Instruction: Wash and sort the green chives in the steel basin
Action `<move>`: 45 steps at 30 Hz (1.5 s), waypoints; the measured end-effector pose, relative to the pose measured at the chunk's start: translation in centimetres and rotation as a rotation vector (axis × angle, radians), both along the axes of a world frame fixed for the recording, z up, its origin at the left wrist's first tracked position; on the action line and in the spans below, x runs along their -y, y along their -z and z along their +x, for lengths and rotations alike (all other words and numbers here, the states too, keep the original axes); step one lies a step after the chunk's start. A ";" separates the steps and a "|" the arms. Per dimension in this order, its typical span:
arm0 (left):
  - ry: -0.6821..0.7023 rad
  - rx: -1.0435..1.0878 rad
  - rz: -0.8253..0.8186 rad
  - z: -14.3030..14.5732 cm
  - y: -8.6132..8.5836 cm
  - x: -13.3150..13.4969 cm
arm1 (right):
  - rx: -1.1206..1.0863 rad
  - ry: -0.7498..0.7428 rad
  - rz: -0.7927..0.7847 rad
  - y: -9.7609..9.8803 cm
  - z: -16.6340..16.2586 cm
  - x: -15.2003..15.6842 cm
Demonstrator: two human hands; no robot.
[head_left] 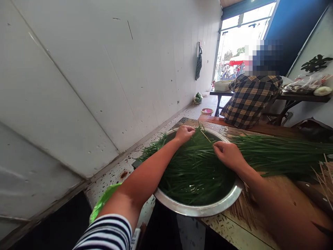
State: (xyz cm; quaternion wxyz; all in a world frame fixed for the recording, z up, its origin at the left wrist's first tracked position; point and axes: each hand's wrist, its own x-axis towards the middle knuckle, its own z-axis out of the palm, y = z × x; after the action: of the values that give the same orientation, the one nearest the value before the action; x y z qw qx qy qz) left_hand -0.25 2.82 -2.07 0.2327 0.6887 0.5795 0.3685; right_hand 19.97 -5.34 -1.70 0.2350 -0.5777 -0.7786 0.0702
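A wide metal basin [197, 210] holds a heap of long green chives [192, 173], some lying over its left rim. Above the far side of the basin, my left hand [184, 134] is closed in a pinch, with green blades at its fingertips. My right hand [229, 154] is over the basin's right rim, thumb and fingers pinched on the near end of a thin bamboo skewer [206, 135]. The skewer slants up and left toward the chives by my left fingertips. Its exact contact with them is too small to tell.
More chives [275, 149] lie right of the basin on a wooden table [283, 194], with loose skewers [243, 208] below them. A person in a plaid shirt [251, 99] sits ahead at another table. A white wall [104, 69] runs along the left. A green bag [104, 201] is below my left arm.
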 end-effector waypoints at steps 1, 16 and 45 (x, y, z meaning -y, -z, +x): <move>0.000 -0.009 0.009 0.0 0.0 0.1 | -0.005 -0.002 0.002 0.0 0.0 0.0; -0.034 0.066 0.030 0.5 0.0 0.2 | -0.054 -0.025 0.001 0.2 0.1 0.0; -0.019 0.136 0.075 0.4 0.5 -0.3 | -0.114 -0.067 0.022 0.2 0.2 0.1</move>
State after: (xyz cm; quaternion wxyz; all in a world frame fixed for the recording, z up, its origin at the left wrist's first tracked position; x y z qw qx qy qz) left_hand 0.13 3.12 -2.54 0.2420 0.6648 0.5546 0.4381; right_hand 20.17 -5.40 -1.94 0.2829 -0.5438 -0.7835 0.1020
